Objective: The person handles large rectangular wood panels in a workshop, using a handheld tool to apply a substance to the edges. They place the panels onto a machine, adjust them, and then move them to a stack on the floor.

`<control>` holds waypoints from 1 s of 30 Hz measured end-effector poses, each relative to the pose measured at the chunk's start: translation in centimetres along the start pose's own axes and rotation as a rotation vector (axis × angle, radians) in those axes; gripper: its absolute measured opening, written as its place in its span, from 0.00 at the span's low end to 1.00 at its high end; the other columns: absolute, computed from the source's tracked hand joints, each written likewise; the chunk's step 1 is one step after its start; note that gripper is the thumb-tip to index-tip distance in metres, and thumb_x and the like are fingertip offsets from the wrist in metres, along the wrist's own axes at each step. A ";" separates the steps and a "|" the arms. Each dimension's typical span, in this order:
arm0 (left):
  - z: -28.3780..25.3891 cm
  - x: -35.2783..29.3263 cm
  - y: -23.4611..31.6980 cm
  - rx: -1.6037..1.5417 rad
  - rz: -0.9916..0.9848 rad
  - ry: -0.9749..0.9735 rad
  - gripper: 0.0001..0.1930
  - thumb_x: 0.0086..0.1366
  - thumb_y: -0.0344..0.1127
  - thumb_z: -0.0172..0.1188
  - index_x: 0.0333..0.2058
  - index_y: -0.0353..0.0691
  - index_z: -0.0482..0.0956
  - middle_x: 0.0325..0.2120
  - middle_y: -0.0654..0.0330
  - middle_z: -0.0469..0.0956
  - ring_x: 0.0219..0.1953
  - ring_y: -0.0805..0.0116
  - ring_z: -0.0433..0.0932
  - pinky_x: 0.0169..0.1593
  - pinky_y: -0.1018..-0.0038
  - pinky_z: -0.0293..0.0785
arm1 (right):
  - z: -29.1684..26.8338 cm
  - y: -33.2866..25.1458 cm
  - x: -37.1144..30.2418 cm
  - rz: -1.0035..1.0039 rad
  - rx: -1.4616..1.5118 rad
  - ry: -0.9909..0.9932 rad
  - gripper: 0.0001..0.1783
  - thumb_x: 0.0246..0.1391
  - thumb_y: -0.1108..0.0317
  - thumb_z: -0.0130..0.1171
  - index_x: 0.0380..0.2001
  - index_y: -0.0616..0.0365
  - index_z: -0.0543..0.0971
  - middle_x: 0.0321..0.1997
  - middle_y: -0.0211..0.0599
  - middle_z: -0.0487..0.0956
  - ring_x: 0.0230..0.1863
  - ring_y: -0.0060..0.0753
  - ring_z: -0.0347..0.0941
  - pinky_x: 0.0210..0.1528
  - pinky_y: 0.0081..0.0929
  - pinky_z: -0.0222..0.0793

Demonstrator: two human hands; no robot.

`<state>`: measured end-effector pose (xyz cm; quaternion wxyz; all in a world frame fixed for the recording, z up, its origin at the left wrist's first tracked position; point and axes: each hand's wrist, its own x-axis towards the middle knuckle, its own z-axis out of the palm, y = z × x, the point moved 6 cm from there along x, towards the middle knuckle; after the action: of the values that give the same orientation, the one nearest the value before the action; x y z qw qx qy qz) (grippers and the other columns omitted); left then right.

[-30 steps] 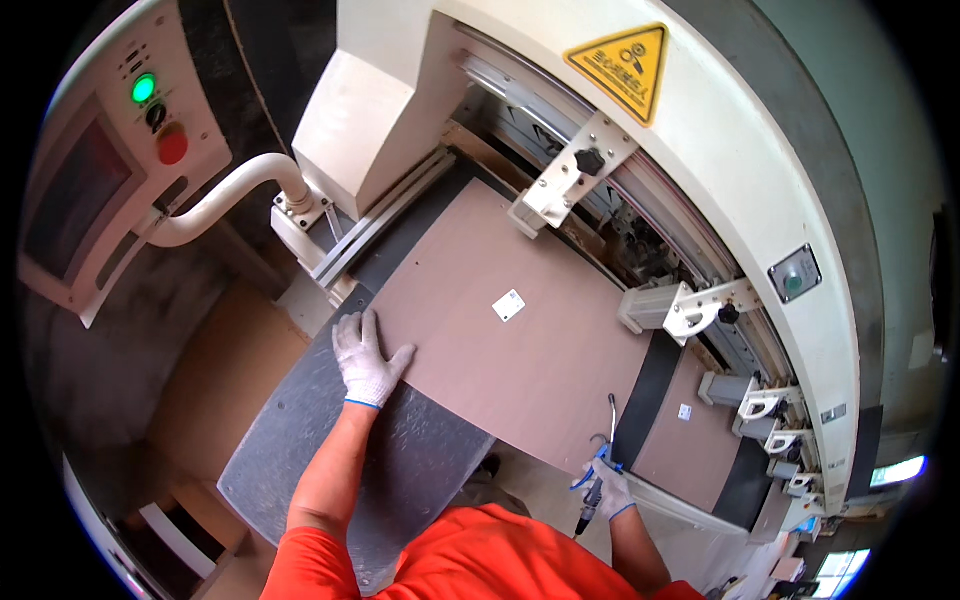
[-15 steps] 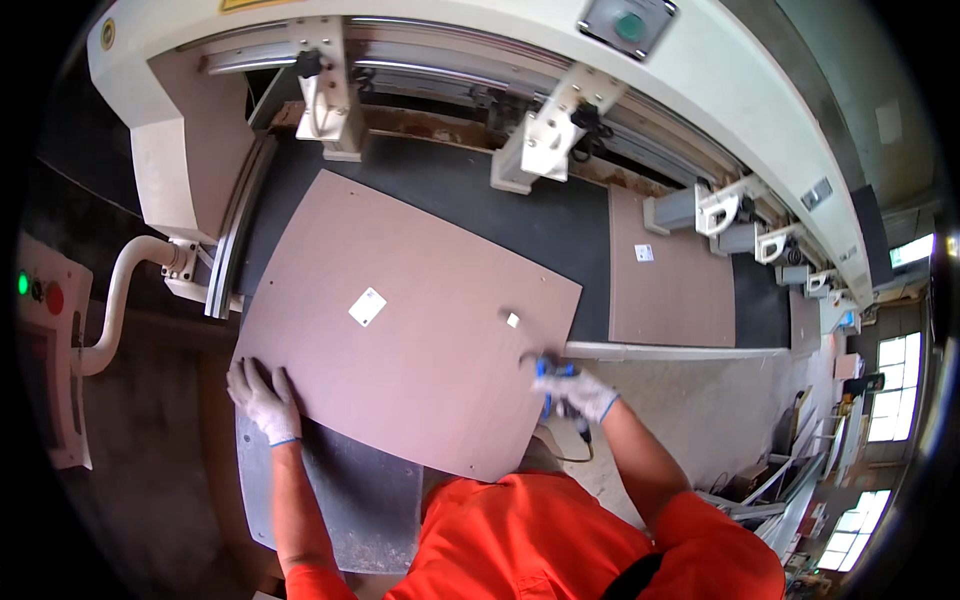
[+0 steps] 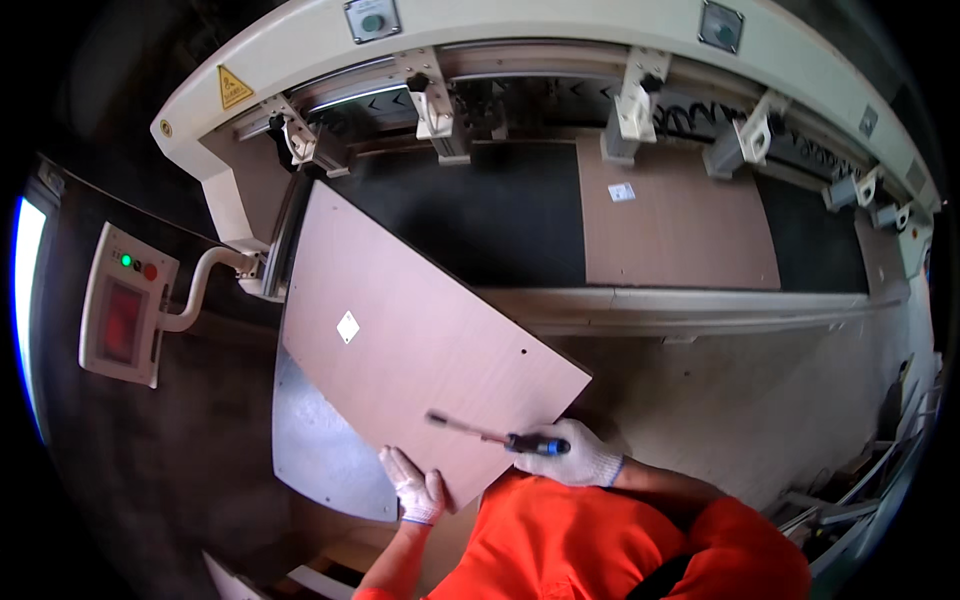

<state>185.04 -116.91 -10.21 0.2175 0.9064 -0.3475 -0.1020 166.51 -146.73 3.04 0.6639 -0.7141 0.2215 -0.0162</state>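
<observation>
A pinkish-brown wood panel [image 3: 400,340] lies slanted, its far left corner on the machine's dark bed and its near part over a grey board [image 3: 325,445]. It bears a white label [image 3: 347,326] and a few small holes. My left hand [image 3: 412,487], in a white glove, rests on the panel's near edge with its fingers stretched out. My right hand [image 3: 575,455], gloved too, is closed around the dark and blue handle of an air blow gun [image 3: 530,444]. The gun's long, blurred nozzle points left over the panel.
A white machine beam [image 3: 560,25] with several clamps [image 3: 435,115] spans the far side. Another labelled panel [image 3: 680,225] lies on the bed at right. At left stands a control screen [image 3: 123,310] on a bent white arm. Grey lengths of material [image 3: 850,500] are at the lower right.
The panel has turned and come nearer. My left hand has shifted from its left edge to its near edge. The blow gun has swung so its nozzle points left; the view has shifted too.
</observation>
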 end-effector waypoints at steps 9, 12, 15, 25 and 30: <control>4.8 -3.3 6.8 -0.898 0.081 0.153 0.50 0.71 0.44 0.49 0.77 0.30 0.24 0.77 0.39 0.44 0.77 0.47 0.52 0.77 0.58 0.51 | 0.7 -9.9 -8.8 -0.642 -0.523 0.034 0.27 0.51 0.55 0.74 0.52 0.54 0.84 0.35 0.47 0.84 0.33 0.51 0.84 0.34 0.43 0.80; 5.2 -3.9 6.2 -0.813 0.003 0.168 0.49 0.71 0.44 0.48 0.77 0.30 0.27 0.76 0.38 0.48 0.75 0.47 0.56 0.74 0.59 0.57 | 1.5 -11.0 -9.2 -0.631 -0.585 -0.023 0.28 0.49 0.55 0.75 0.52 0.54 0.84 0.38 0.47 0.84 0.35 0.51 0.84 0.35 0.43 0.81; 5.7 -4.6 5.8 -0.778 -0.060 0.173 0.48 0.71 0.44 0.47 0.77 0.30 0.29 0.75 0.38 0.52 0.73 0.47 0.61 0.71 0.60 0.62 | 2.2 -10.6 -9.8 -0.622 -0.605 -0.052 0.28 0.49 0.54 0.76 0.52 0.54 0.84 0.38 0.46 0.84 0.34 0.50 0.84 0.35 0.42 0.81; 6.8 -6.7 2.3 -0.790 -0.460 0.152 0.38 0.75 0.41 0.53 0.75 0.28 0.50 0.65 0.45 0.72 0.60 0.55 0.76 0.63 0.62 0.73 | 0.8 -9.8 -9.5 -0.368 -0.420 -0.010 0.22 0.55 0.59 0.75 0.50 0.58 0.85 0.39 0.49 0.86 0.34 0.43 0.86 0.37 0.33 0.81; 6.8 -7.3 5.5 -1.058 -0.473 0.322 0.24 0.75 0.34 0.56 0.64 0.28 0.67 0.58 0.50 0.77 0.58 0.62 0.75 0.65 0.67 0.69 | -4.5 2.4 -4.0 -0.062 0.295 0.345 0.13 0.61 0.59 0.73 0.39 0.58 0.86 0.24 0.23 0.79 0.17 0.21 0.72 0.20 0.26 0.65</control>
<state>174.10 -117.84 -13.42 0.6602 0.7321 -0.0010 -0.1679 160.80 -149.65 2.39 0.7127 -0.6023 0.3049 -0.1908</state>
